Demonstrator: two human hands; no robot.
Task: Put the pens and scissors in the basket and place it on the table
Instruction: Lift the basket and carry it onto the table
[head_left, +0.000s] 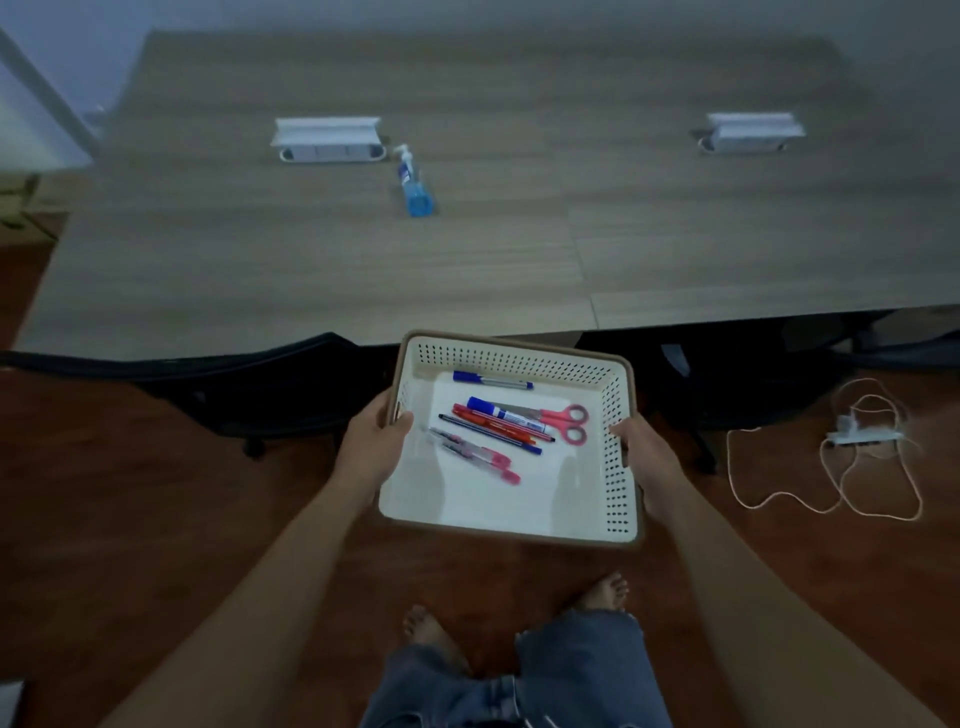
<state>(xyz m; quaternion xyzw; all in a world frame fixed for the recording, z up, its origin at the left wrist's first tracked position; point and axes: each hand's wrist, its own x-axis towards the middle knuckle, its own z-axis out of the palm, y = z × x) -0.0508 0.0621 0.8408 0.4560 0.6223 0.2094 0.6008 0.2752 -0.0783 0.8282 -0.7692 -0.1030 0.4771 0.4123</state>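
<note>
I hold a white perforated basket (618, 467) with a brown rim in the air above the floor, just short of the table's near edge. My left hand (373, 448) grips its left wall and my right hand (647, 457) grips its right wall. Inside lie several pens (498, 415) in blue, red and pink, side by side. Pink-handled scissors (569, 423) rest against them, handles to the right. The wooden table (311, 270) spreads out ahead of the basket.
A blue pump bottle (414, 184) stands mid-table. Two white socket boxes (328, 139) (753, 132) sit farther back. Dark chairs (249, 384) are tucked under the near edge. A white cable and power strip (852, 447) lie on the floor at right. My bare feet (602, 595) are below.
</note>
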